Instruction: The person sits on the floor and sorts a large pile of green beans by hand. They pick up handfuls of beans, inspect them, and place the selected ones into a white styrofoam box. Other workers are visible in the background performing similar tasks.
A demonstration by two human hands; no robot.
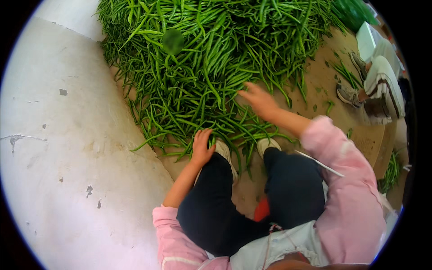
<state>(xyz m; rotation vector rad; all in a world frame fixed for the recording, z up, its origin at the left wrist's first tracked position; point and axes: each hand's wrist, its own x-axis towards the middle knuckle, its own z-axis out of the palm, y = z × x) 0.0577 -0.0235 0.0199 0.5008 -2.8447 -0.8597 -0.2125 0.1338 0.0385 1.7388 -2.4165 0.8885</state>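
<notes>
A large heap of long green chili peppers (209, 64) covers the floor in front of me. My left hand (202, 146) is at the near edge of the heap, just above my left shoe, its fingers touching a few peppers; whether it grips any is hidden. My right hand (258, 99) reaches over the right part of the heap, slightly blurred, fingers apart near the pepper tips, with nothing seen in it. Loose peppers (249, 135) lie between and around my beige shoes (268, 145).
A pale wall (67, 135) with chipped patches runs along the left. At the right, another person's legs and sneakers (349, 95) stand by scattered peppers (347, 74). Behind them is a white box (366, 40), near a green bag (354, 15). A cardboard piece (371, 145) lies nearer.
</notes>
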